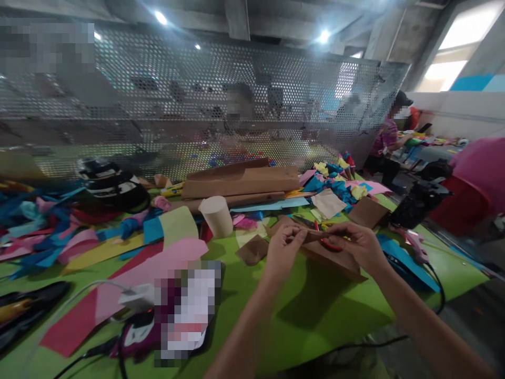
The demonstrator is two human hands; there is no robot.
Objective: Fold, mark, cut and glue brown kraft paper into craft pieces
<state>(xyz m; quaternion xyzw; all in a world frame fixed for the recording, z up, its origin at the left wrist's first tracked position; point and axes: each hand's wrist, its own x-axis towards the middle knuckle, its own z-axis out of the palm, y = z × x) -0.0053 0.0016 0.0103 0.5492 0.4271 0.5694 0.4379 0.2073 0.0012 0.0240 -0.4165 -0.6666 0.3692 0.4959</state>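
Both my hands are raised over the green table [244, 295] at the middle right. My left hand [284, 246] pinches the left part of a narrow brown paper edge [313, 235] between thumb and fingers. At its other end, my right hand [355, 245] has its fingers closed on the same edge. Below it spreads a larger brown paper sheet [335, 260], its shadow falling on the table. Red scissors handles [330, 244] show by my right fingertips; whether that hand holds them I cannot tell. A small brown paper square [253, 249] lies left of my left hand.
A roll of white tape [216, 216] stands behind, before long brown paper rolls [240, 181]. Coloured paper strips [142, 279] cover the left side. A glue gun [414, 245] with a cord lies right. A perforated metal screen [189, 105] closes the back; a person [386, 137] sits beyond.
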